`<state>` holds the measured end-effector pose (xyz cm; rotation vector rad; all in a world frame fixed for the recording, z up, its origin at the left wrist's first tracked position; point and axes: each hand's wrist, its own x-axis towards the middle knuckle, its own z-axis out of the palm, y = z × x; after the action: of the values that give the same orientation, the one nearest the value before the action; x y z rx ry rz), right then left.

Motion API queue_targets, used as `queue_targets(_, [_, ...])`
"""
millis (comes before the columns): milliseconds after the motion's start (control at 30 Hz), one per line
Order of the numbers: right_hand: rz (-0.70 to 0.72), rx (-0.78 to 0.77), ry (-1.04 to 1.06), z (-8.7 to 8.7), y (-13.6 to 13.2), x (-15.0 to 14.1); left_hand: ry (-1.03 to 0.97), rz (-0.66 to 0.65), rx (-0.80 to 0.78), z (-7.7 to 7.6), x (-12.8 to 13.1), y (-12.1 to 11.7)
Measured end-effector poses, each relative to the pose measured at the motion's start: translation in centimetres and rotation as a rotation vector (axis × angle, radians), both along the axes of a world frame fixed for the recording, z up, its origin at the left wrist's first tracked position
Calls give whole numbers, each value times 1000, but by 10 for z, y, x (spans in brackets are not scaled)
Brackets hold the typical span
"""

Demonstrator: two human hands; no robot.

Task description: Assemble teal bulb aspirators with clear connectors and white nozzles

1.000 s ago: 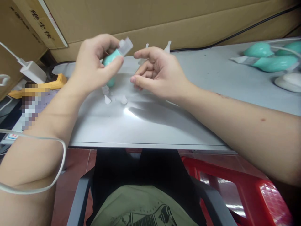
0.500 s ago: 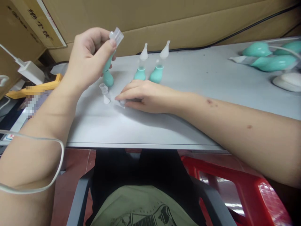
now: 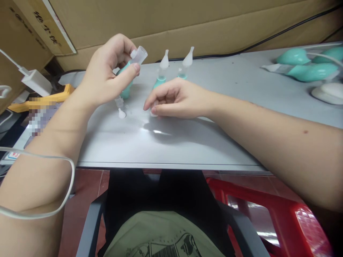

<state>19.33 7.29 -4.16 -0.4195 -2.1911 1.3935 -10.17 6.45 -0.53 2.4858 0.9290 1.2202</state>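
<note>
My left hand (image 3: 115,67) is raised over the grey table, closed around a teal bulb nasal aspirator (image 3: 139,56) whose clear tube end points up and right, without a tip. Teal rubber (image 3: 125,93) also shows under this hand; I cannot tell whether it is the same bulb. My right hand (image 3: 177,100) pinches a small whitish nozzle tip (image 3: 153,111), mostly covered by the fingers, just above the table. Between the hands lie a small clear fitting (image 3: 119,102) and a white tip (image 3: 122,113). Two aspirators with white tips (image 3: 164,60) (image 3: 188,58) stand behind my right hand.
Several teal bulbs (image 3: 312,71) and a white mouse (image 3: 328,93) lie at the right. A yellow tool (image 3: 53,98) and a white charger (image 3: 37,82) are at the left. A white cable (image 3: 71,171) crosses my left forearm. Cardboard (image 3: 171,21) backs the table.
My right hand has lifted from the tabletop and moved right and slightly away with the small tip. My left hand has shifted a little right, tilting the aspirator's clear end further over.
</note>
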Motion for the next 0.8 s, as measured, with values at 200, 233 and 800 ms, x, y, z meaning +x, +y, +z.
queue_targets(200, [-25, -227, -18, 0, 1, -5, 32, 51, 36, -1, 1, -3])
queue_targets(233, [-34, -262, -18, 0, 0, -5, 45, 53, 35, -1, 1, -3])
queue_targets(800, [136, -82, -177, 8, 3, 10, 175, 107, 163, 6, 1, -14])
